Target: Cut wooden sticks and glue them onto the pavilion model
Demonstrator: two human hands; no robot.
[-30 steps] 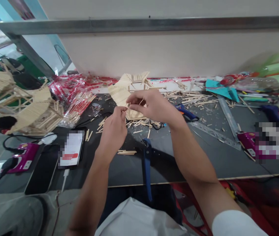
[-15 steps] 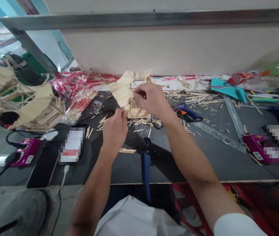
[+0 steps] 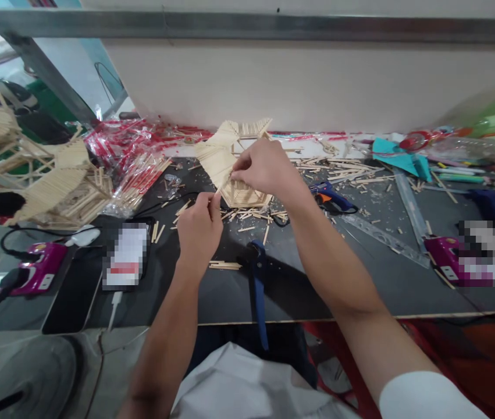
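A small model built of pale wooden sticks (image 3: 217,156), with a flared, slatted roof, stands on the dark table in front of me. My left hand (image 3: 201,224) is closed at the roof's lower left corner, thumb and forefinger pinching the end of a thin wooden stick (image 3: 218,190). From the right, my right hand (image 3: 264,167) reaches over the model, its fingertips pinched at the same roof edge, seemingly on the stick's upper end. The fingers partly hide the stick. Below the hands lies a blue-handled cutting tool (image 3: 259,291), its handle past the table edge.
Loose sticks (image 3: 343,169) and scraps lie around the model. A blue glue gun (image 3: 333,196) and clear rulers (image 3: 387,241) are to the right. Two phones (image 3: 75,291) and a purple power strip (image 3: 44,267) lie left, below a larger stick model (image 3: 55,174).
My right hand has shifted slightly left and down along the roof edge. The left hand has moved a little lower and left. The whole view has shifted slightly.
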